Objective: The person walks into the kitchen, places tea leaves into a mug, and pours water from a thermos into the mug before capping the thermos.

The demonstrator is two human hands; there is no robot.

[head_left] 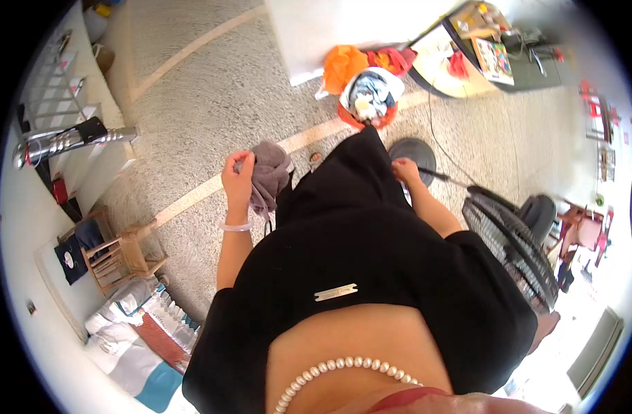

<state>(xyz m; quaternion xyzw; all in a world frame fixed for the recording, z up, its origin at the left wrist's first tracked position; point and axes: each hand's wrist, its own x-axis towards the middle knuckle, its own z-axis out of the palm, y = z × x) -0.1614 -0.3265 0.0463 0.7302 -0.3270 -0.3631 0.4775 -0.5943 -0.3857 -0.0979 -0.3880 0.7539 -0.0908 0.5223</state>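
Observation:
My left hand point(238, 174), with a pale bracelet at the wrist, is closed on a bunched grey-purple cloth point(267, 176) that hangs to its right. On the other side of the black dress point(343, 207), my right hand point(405, 170) has its fingers curled near the dark round fan base point(414, 157); what it holds, if anything, is hidden. Ahead of the dress stands an orange-rimmed basket point(345, 119) holding bluish and white clothes point(371, 95).
Orange cloth point(345, 67) lies behind the basket. The standing fan point(512, 248) is at my right, with a cord point(436, 127) running across the floor. At the left are a wooden chair point(105, 259), a metal railing post point(74, 146) and a bed point(133, 345).

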